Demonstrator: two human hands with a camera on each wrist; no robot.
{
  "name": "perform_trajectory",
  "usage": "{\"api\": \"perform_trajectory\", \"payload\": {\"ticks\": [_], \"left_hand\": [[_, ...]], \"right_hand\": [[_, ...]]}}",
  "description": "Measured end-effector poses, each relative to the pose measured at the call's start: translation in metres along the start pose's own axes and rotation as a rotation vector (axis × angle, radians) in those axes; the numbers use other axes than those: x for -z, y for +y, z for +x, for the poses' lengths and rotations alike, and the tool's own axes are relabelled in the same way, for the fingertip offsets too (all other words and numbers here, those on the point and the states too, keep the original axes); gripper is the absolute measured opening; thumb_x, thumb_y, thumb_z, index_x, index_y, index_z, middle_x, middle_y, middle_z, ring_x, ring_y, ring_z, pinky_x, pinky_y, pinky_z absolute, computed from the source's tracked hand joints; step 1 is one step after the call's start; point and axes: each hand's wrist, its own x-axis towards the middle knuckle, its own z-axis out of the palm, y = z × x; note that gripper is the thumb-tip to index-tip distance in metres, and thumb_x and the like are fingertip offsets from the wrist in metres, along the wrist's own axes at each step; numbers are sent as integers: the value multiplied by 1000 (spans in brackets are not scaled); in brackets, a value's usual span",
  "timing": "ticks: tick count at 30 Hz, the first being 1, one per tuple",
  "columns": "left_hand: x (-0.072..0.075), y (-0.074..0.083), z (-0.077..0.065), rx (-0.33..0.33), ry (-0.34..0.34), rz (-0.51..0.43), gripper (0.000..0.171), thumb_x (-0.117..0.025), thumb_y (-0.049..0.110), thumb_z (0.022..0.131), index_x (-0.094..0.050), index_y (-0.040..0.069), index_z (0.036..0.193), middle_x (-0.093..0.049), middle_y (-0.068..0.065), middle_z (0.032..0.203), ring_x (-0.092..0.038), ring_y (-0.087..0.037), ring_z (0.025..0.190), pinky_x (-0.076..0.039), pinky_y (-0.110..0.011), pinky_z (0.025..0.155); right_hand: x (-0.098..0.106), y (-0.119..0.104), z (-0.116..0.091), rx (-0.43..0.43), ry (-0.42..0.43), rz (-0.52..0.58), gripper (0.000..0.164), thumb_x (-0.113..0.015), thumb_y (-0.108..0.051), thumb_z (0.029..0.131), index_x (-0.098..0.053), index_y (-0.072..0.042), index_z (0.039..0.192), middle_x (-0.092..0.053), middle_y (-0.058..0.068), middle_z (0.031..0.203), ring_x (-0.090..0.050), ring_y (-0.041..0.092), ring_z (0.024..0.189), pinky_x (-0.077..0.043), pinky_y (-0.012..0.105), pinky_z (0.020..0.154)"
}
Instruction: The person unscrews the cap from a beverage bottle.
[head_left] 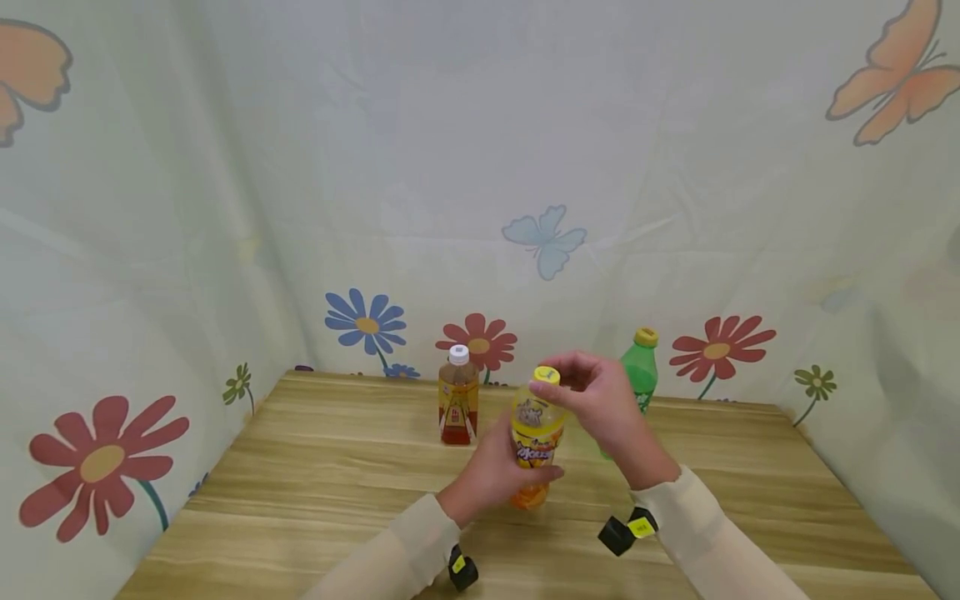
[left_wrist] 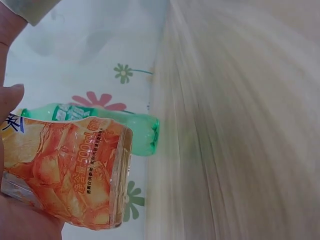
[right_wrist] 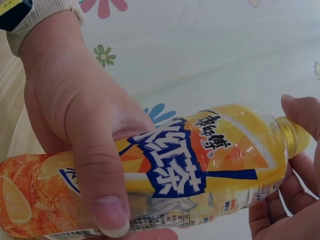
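An iced tea bottle (head_left: 536, 437) with a yellow-orange label is held nearly upright in front of me. My left hand (head_left: 495, 473) grips its lower body, the thumb lying across the label (right_wrist: 165, 160). At the top, my right hand (head_left: 600, 396) pinches the yellow cap (head_left: 547, 375) between thumb and fingers. The cap sits on the bottle neck. In the left wrist view, the bottle's base (left_wrist: 120, 180) is raised off the wooden table (left_wrist: 225, 150).
Behind and to the left stands a bottle (head_left: 458, 400) with a white cap and reddish-brown drink. A green bottle (head_left: 640, 371) with a yellow cap stands behind my right hand, partly hidden. Patterned cloth (head_left: 420, 167) hangs round the table.
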Motion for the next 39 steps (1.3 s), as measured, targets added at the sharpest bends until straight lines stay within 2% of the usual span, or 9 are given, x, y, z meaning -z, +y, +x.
{"api": "perform_trajectory", "payload": {"ticks": [5, 11, 27, 34, 39], "left_hand": [[-2, 9, -9, -17, -30, -12, 67, -85, 29, 85, -46, 38, 138, -64, 14, 127, -65, -9, 114, -54, -41, 105], [-3, 19, -16, -36, -41, 22, 60, -83, 27, 87, -50, 35, 137, -65, 12, 128, -65, -9, 114, -55, -38, 104], [-4, 18, -17, -59, -47, 31, 60, -82, 26, 89, -48, 33, 138, -65, 10, 129, -65, -9, 114, -54, -38, 105], [-3, 21, -18, -59, -27, 53, 60, -81, 27, 89, -47, 33, 138, -65, 10, 128, -65, -10, 114, -54, -39, 106], [-3, 21, -18, -56, -23, 57, 60, -81, 27, 89, -47, 34, 138, -65, 10, 128, -65, -10, 115, -54, -40, 106]], "right_hand": [[0, -5, -7, 32, -2, 30, 30, -84, -22, 86, -74, -6, 109, -71, 4, 102, -65, 24, 90, -59, 27, 80], [1, -9, -13, 38, 11, 42, 31, -84, -22, 86, -74, -5, 109, -71, 2, 102, -66, 25, 92, -59, 26, 81], [2, -10, -16, 33, 13, 73, 32, -83, -20, 87, -72, -4, 113, -71, 1, 103, -65, 25, 93, -58, 25, 80], [-3, -14, -19, 11, 90, 13, 42, -87, -26, 83, -66, -6, 114, -67, 6, 113, -63, 24, 104, -55, 24, 89], [-8, -20, -22, -6, 144, -25, 42, -90, -28, 79, -66, -7, 107, -66, 8, 107, -62, 24, 99, -55, 24, 85]]}}
